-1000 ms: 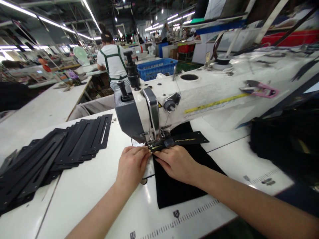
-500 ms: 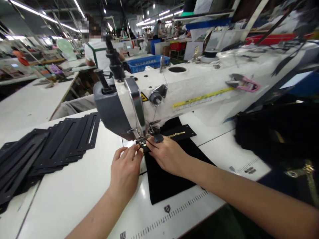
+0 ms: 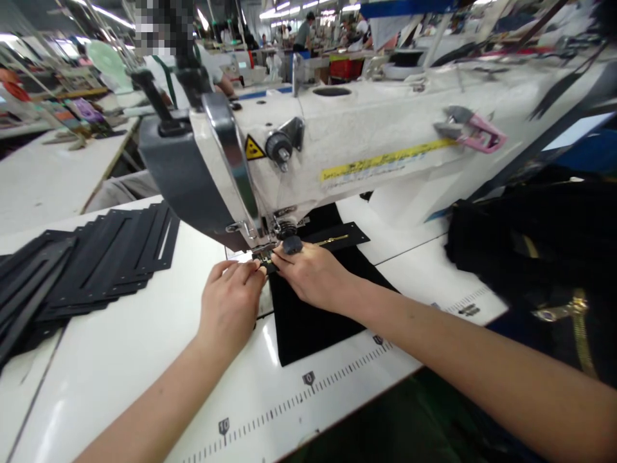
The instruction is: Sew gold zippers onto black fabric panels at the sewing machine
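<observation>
A black strip (image 3: 351,235) with a gold zipper lies across a black fabric piece (image 3: 308,321), under the needle area of a white sewing machine (image 3: 376,122). My left hand (image 3: 232,299) has its fingers bent together at the strip's left end, left of the presser foot. Close beside it on the right, my right hand (image 3: 308,273) presses the strip with its fingers drawn together, just below the foot. A dark round knob hides part of that hand's fingers. Both hands' fingertips nearly meet at the zipper.
Many black slotted frames (image 3: 103,263) lie overlapped on the left of the white table (image 3: 159,354). Dark fabric with gold zippers (image 3: 530,238) is heaped at the right. Pink-handled snips (image 3: 475,130) rest on the machine arm. A person (image 3: 168,77) is beyond the machine.
The view has shifted, so the machine and table appear higher and further left. Both hands remain at the strip near the foot, with little visible movement against the fabric.
</observation>
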The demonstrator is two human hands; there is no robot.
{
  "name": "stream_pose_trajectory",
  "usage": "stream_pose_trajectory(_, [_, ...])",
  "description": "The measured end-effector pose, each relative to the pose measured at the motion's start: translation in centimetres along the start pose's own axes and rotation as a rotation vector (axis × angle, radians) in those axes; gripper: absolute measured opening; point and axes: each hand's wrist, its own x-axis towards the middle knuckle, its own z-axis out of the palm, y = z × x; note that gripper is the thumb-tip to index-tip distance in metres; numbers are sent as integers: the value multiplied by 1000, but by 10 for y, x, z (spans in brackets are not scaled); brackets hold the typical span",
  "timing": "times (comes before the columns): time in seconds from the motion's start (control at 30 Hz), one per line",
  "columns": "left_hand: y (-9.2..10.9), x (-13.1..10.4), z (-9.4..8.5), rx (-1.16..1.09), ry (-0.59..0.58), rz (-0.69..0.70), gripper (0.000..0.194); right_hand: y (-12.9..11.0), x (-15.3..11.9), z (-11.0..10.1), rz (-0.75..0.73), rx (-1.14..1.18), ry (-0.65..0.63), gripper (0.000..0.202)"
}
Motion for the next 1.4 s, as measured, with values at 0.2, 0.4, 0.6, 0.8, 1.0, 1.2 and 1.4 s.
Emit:
stream_pose_trajectory(0.2, [-3, 2, 1, -18, -34, -13, 14, 3, 3, 1, -29, -46, 5, 22])
stream_pose_trajectory(0.4, [-5, 3, 5, -32, 28, -21, 14, 6, 5, 5, -45, -54, 46, 19])
stream_pose_trajectory(0.6, [-6, 1, 6, -65, 50, -25, 13, 7, 6, 6, -53, -38, 87, 18])
stream_pose_trajectory(0.8, [-10, 2, 7, -77, 32, -24, 13, 9, 8, 7, -78, -13, 113, 20])
stream_pose_trajectory(1.0, [-11, -1, 8, -80, 57, -21, 12, 7, 7, 8, -45, 23, 140, 18])
stream_pose_trajectory(1.2, [-11, -1, 9, -91, 93, -21, 15, 8, 5, 17, -7, 167, 274, 13])
stream_pose_trajectory(1.4, [-14, 0, 10, -99, 95, -9, 17, 11, 6, 16, -50, 156, 258, 16])
